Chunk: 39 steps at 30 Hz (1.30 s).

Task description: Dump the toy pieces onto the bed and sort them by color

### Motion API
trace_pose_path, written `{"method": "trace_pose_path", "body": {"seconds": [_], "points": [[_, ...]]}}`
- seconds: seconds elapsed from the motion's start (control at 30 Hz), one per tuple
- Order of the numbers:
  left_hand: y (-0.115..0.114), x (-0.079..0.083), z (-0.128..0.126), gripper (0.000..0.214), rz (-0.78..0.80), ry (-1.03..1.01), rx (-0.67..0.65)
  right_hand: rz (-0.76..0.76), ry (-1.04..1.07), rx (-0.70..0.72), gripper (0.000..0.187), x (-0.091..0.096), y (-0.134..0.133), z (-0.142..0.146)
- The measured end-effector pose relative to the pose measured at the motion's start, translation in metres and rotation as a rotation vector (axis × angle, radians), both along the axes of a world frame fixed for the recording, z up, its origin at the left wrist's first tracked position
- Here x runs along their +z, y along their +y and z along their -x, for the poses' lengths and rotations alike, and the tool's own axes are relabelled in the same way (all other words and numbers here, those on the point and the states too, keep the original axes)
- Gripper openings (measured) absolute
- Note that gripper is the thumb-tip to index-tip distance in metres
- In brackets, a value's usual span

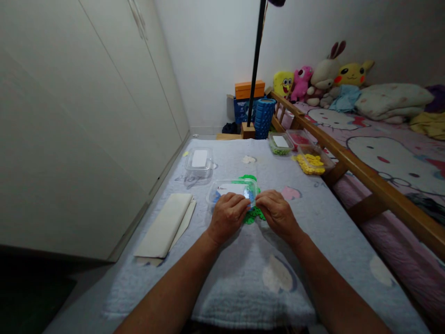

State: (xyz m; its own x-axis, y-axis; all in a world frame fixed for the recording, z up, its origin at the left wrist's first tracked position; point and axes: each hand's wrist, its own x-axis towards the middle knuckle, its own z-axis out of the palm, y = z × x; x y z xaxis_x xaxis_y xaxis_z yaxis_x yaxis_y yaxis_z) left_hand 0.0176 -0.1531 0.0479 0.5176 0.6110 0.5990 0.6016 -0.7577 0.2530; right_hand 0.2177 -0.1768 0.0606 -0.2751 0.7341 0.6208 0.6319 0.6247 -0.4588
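A clear plastic box with a white label and blue pieces inside lies in the middle of a pale blue blanket. My left hand has its fingers curled on the box's near edge. My right hand is closed at the box's right corner, over a green flat piece that sticks out from under the box. What the fingertips pinch is hidden.
A second clear lidded box stands at the back left. A folded cream cloth lies at the left. Boxes of green, red and yellow pieces sit by the wooden bed rail. A black pole rises behind.
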Motion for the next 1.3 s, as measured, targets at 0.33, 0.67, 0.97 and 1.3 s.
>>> {"method": "trace_pose_path", "body": {"seconds": [0.33, 0.67, 0.97, 1.3], "points": [[0.002, 0.001, -0.003, 0.017, -0.058, -0.083, 0.010, 0.046, 0.294, -0.082, 0.010, -0.011, 0.001, 0.010], [0.005, -0.002, -0.008, 0.018, -0.156, -0.017, 0.054, 0.645, 0.949, -0.105, 0.048, -0.028, 0.007, 0.024], [0.001, 0.000, -0.011, 0.013, -0.214, 0.048, 0.042, 0.722, 1.169, -0.027, 0.053, -0.023, 0.001, 0.033], [-0.001, -0.001, -0.020, 0.009, -0.267, 0.079, 0.072, 0.791, 1.369, -0.057, 0.053, -0.016, 0.004, 0.038]]}}
